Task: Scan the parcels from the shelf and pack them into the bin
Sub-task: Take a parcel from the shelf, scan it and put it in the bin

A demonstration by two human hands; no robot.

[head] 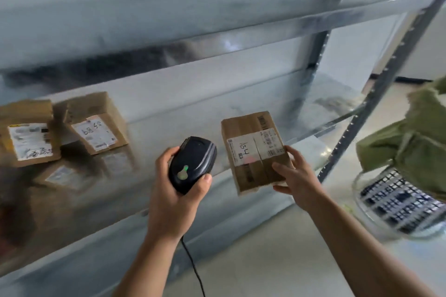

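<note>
While clasping the black scanner (pixel 193 164) at lower centre in the curled left hand (pixel 173 202), pinches the parcel (pixel 253 149) by its lower right corner with the right hand (pixel 298 179), thumb on top. Holds that parcel just right of the scanner, at the shelf (pixel 169 108) front edge. Cannot read the blurred labels; sees only part of the wire bin (pixel 398 202) at the right edge.

On the box (pixel 251 176) you hold, the white label (pixel 243 150) carries handwritten "A34"; the label (pixel 95 133) of another box (pixel 115 116) on the shelf (pixel 173 113) seems to read "68 58".
</note>
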